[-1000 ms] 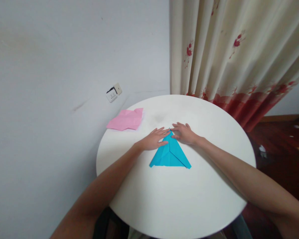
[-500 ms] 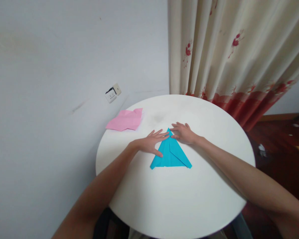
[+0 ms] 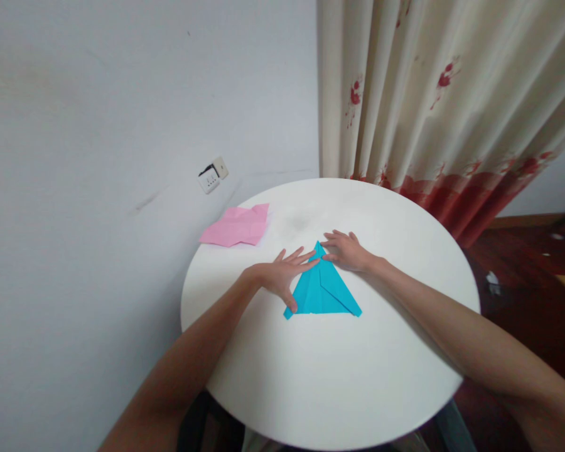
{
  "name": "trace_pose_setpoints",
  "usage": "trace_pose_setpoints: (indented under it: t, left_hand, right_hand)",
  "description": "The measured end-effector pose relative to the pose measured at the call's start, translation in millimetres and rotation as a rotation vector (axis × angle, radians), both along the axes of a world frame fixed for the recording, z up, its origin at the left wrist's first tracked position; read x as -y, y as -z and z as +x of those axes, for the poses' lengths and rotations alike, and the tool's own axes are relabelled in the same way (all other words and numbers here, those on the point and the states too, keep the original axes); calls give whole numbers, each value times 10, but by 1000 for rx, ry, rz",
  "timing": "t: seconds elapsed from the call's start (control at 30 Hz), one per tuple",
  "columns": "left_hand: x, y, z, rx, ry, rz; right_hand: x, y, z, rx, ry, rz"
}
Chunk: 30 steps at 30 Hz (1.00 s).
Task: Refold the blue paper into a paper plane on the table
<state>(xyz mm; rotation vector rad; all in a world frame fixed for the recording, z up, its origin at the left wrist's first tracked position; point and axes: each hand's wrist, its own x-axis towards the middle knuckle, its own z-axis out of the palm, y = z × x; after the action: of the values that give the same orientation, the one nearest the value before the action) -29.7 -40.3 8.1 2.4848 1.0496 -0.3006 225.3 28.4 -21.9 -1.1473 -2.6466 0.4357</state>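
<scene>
A blue sheet of folded paper [image 3: 327, 292] lies flat on the white round table [image 3: 329, 376], shaped like a triangle with its tip pointing away from me. Creases run down its middle and across its right half. My left hand [image 3: 282, 276] is spread over the paper's left side, its thumb near the lower left corner and its fingers reaching toward the upper part. Beside the tip on the right rests my right hand [image 3: 346, 251], fingers apart, with fingertips touching the paper's upper right edge.
A creased pink sheet of paper [image 3: 238, 226] lies at the table's far left edge, close to the wall. On the wall are a socket [image 3: 209, 181] and a second plate. A patterned curtain [image 3: 405, 94] hangs behind the table at the right.
My left thumb has slid down and left toward the paper's lower left corner, and the left fingers have shifted slightly. My right hand and the paper stay in place.
</scene>
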Motion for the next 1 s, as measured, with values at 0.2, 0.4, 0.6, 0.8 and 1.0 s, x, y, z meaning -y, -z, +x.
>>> trace_pose_setpoints:
  t: [0.2, 0.4, 0.6, 0.8, 1.0]
  left_hand:
    - [21, 29, 13, -5, -21, 19]
    - [-40, 197, 82, 76, -109, 168]
    - [-112, 329, 203, 125, -210, 321]
    - [-100, 293, 257, 138, -251, 323]
    - [-98, 281, 235, 171, -249, 318]
  right_hand:
    - [-5, 1, -5, 12, -4, 10]
    - [-15, 13, -8, 17, 2, 11]
    - [-3, -5, -7, 14, -12, 22]
    - [8, -38, -1, 24, -28, 16]
    - [-32, 10, 25, 5, -52, 23]
